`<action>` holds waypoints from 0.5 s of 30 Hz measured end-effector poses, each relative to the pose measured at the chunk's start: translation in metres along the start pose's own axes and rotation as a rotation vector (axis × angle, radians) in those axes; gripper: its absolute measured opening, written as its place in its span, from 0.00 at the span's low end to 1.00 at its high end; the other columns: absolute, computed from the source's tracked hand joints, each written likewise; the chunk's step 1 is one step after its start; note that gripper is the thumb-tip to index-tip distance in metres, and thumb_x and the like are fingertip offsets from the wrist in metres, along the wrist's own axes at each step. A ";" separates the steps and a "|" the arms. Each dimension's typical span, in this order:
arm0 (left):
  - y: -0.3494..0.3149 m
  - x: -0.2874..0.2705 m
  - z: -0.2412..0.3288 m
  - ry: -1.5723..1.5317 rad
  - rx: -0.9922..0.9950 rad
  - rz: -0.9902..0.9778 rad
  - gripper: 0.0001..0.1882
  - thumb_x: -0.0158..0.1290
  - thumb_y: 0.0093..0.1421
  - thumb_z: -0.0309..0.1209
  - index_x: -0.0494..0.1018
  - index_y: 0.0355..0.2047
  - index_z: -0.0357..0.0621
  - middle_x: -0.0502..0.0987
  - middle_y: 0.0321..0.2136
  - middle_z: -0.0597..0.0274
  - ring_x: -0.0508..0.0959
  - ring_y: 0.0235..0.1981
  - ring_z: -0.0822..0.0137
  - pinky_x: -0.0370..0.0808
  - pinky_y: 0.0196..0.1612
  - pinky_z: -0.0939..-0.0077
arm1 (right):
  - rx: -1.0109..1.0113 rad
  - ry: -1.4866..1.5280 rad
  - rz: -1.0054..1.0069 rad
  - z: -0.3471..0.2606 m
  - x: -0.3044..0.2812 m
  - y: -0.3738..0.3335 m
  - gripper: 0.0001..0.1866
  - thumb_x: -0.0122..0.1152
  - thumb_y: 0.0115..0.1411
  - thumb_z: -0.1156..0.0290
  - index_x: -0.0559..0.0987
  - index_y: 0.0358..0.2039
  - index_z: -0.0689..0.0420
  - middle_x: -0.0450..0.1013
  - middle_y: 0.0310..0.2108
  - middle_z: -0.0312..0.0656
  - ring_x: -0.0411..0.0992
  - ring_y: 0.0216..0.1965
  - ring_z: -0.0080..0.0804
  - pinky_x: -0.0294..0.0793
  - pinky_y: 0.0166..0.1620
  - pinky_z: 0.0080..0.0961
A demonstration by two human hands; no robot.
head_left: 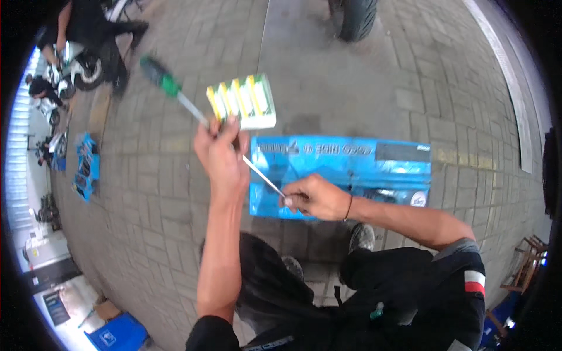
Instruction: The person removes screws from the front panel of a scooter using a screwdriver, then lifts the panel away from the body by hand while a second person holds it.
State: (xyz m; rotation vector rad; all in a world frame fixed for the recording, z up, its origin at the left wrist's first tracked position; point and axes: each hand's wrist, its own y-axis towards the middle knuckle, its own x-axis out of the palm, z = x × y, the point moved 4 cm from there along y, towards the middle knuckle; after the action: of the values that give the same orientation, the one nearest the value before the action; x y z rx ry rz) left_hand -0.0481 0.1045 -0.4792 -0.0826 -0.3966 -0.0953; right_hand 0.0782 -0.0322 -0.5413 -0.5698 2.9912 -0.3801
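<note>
A long screwdriver (188, 106) with a black and green handle slants across in front of me, its handle at the far left. My left hand (225, 155) is closed round the middle of the metal shaft. At the shaft's near right end, my right hand (319, 198) pinches the tip, which its fingers hide. Just beyond my left hand is a white, yellow and green carton (243, 102), apparently a row of small packs. Below my right hand lies a long blue metal toolbox (345, 169) on the paving, its lid closed.
A motorcycle tyre (358, 20) stands on a smooth strip ahead. Another toolbox (88, 167), blue and open, sits on the left. Farther left, a person in dark clothes (96, 35) is beside a motorcycle (85, 70). A blue bin (120, 334) is at the lower left.
</note>
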 end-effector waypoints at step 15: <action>-0.248 0.098 0.250 0.978 -0.084 -0.557 0.03 0.54 0.60 0.19 0.71 0.34 0.36 0.79 0.25 0.54 0.79 0.27 0.59 0.74 0.30 0.61 | 0.052 -0.481 0.706 -0.407 -0.071 -0.316 0.28 0.68 0.56 0.68 0.75 0.58 0.50 0.72 0.56 0.44 0.71 0.55 0.54 0.73 0.53 0.50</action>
State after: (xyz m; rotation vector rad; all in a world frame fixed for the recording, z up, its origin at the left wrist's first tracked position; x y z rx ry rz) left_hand -0.0800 -0.1238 -0.1955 0.0006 0.5753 -0.6715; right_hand 0.2076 -0.1980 -0.0657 0.3608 2.4809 -0.2153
